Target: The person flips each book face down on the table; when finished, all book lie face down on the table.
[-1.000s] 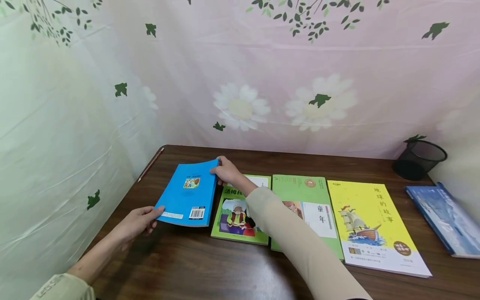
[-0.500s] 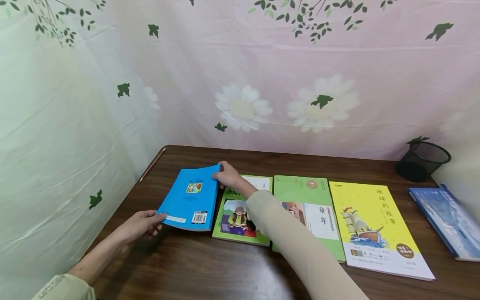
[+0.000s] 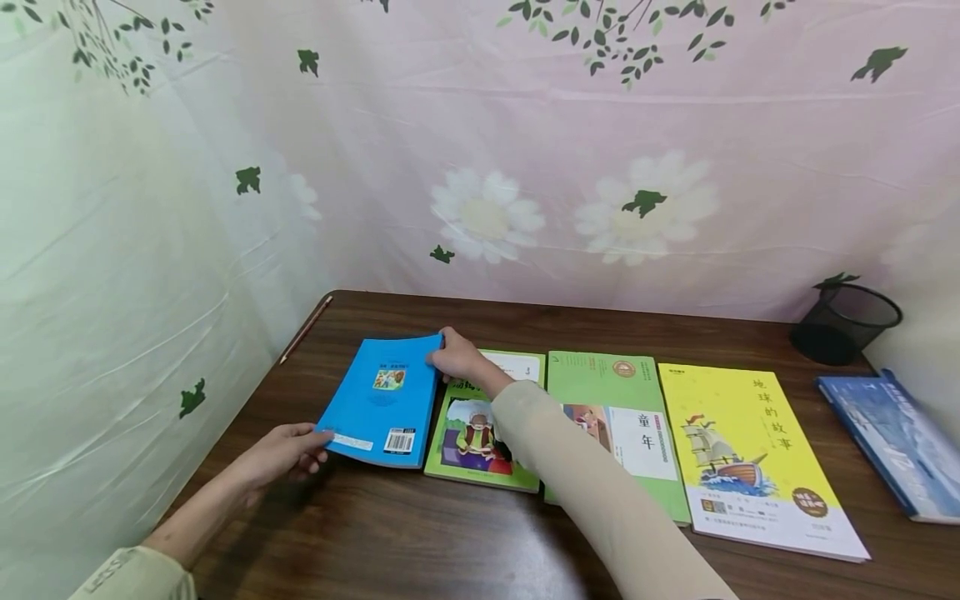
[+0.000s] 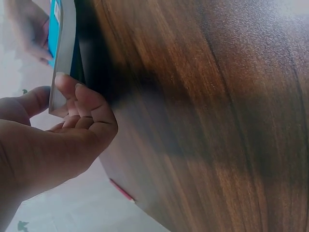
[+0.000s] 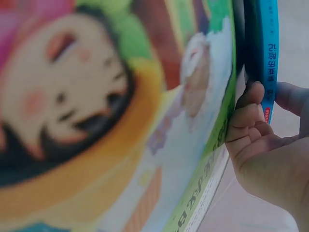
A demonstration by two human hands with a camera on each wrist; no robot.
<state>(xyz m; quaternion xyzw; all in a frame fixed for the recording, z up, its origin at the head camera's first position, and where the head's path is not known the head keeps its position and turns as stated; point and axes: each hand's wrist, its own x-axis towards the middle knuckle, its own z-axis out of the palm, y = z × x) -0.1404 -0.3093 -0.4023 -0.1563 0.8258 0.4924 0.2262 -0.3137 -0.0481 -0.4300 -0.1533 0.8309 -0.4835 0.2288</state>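
Back cover up, a blue paperback book [image 3: 375,396] with a barcode is held by both hands at the left of the table. My left hand [image 3: 281,452] pinches its near left corner, thumb on top and fingers curled beneath. At the far right corner, my right hand [image 3: 459,357] grips the spine edge between thumb and fingers. In the left wrist view, a dark shadowed gap shows under the book's page edge [image 4: 66,43]. The right wrist view shows the blue spine [image 5: 270,53] beside a green picture-cover book [image 5: 159,121], which the right hand partly covers in the head view.
Right of the blue book lie a light green book [image 3: 600,375], a yellow book [image 3: 720,417] with a ship, and a blue-white book [image 3: 900,442]. A black mesh pen cup [image 3: 840,325] stands at the back right. A pencil [image 3: 306,330] lies along the left table edge.
The blue book has come down slightly and a little towards me, its far right corner lowering with the right hand. Both hands keep their hold. The head view has shifted slightly.
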